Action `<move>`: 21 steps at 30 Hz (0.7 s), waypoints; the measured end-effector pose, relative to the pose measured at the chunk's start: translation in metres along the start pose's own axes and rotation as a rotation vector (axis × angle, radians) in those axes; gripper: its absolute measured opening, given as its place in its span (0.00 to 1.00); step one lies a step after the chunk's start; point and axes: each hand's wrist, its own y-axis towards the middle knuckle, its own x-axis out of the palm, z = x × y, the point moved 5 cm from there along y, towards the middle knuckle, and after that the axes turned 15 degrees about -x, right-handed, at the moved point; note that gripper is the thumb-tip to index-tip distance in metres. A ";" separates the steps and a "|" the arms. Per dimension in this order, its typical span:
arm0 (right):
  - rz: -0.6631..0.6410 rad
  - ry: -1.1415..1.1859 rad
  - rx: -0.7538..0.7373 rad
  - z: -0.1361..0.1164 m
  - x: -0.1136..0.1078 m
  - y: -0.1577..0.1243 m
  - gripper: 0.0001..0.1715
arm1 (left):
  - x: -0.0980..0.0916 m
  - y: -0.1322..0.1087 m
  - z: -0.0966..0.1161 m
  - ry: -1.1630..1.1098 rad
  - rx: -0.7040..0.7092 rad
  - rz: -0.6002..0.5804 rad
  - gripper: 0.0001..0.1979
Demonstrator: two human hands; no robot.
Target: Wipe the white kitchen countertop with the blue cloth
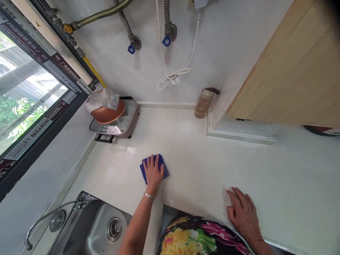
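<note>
My left hand (154,172) lies flat, fingers spread, pressing a folded blue cloth (166,170) onto the white countertop (202,159) in front of me. My right hand (243,212) rests on the counter near its front edge at the right, fingers stretched out, lying on a thin clear sheet or wet patch that I cannot make out. Neither hand grips anything.
A steel sink (90,230) with a tap (45,219) sits at the lower left. A metal tray (117,124) holding a copper bowl (107,113) and a mesh cloth (103,99) stands in the back corner. A brown bottle (203,103) stands by the wall. Pipes and a white cord (172,75) hang above.
</note>
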 end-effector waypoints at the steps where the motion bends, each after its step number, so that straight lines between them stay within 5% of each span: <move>1: 0.002 0.002 -0.001 0.000 -0.001 0.001 0.38 | -0.001 -0.013 0.002 -0.001 0.001 -0.001 0.29; 6: 0.008 0.036 0.006 0.001 -0.007 0.002 0.38 | -0.006 -0.079 -0.004 0.010 -0.012 -0.021 0.29; 13: 0.017 0.069 0.020 0.001 -0.010 0.002 0.38 | -0.012 -0.150 -0.053 0.085 -0.130 -0.043 0.28; 17: 0.010 0.076 0.026 0.002 -0.009 0.001 0.37 | -0.019 -0.155 -0.085 0.131 -0.333 0.024 0.28; 21: -0.002 0.081 0.036 0.003 -0.007 0.000 0.38 | -0.030 -0.128 -0.114 0.157 -0.506 0.061 0.29</move>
